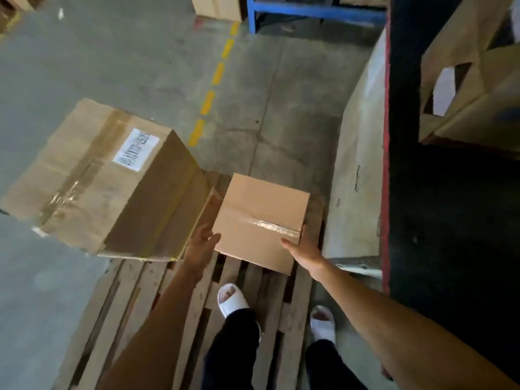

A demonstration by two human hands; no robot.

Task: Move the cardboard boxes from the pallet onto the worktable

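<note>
A person's left hand (202,241) and right hand (305,246), fingers spread wide, flank a small taped brown cardboard box (260,220) on the slatted wooden pallet (135,299), where a large labelled brown carton (107,181) also awaits moving.

A wooden pallet (194,311) is lying on the concrete floor (140,68). A big box (107,181) is sitting at its ten o'clock, a small box (261,220) at twelve.

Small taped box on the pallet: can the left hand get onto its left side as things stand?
Probably yes. The left hand is already at the small box's near-left corner, though the large labelled box stands close alongside.
</note>
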